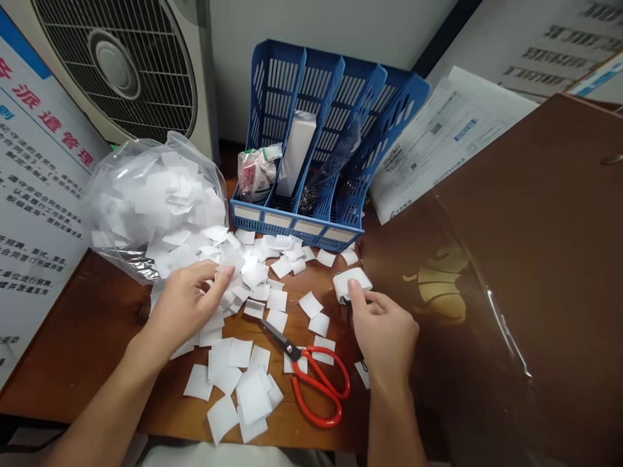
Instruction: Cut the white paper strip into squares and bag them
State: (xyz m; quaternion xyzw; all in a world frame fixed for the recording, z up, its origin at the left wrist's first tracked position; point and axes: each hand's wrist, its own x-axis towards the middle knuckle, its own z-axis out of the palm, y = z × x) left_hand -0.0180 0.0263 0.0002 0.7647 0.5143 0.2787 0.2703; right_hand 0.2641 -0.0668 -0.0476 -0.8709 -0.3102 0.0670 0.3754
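My left hand (187, 301) reaches into the scattered white paper squares (253, 272) on the wooden desk (92, 331), thumb and fingers pinched together on one of them. My right hand (384, 331) is closed round a small stack of white paper squares (351, 283), with the thumb pressing on its near edge. Red-handled scissors (316, 379) lie shut on the desk between the two hands, blades pointing up-left. A clear plastic bag (150, 201) full of more white squares rests beyond my left hand.
A blue multi-slot file rack (272, 220) stands at the back, holding a white box and small packets. A fan (121, 58) is behind the bag. Printed sheets (438, 143) lean at the right. A brown glossy panel (525, 272) covers the right side. A poster (34, 194) stands left.
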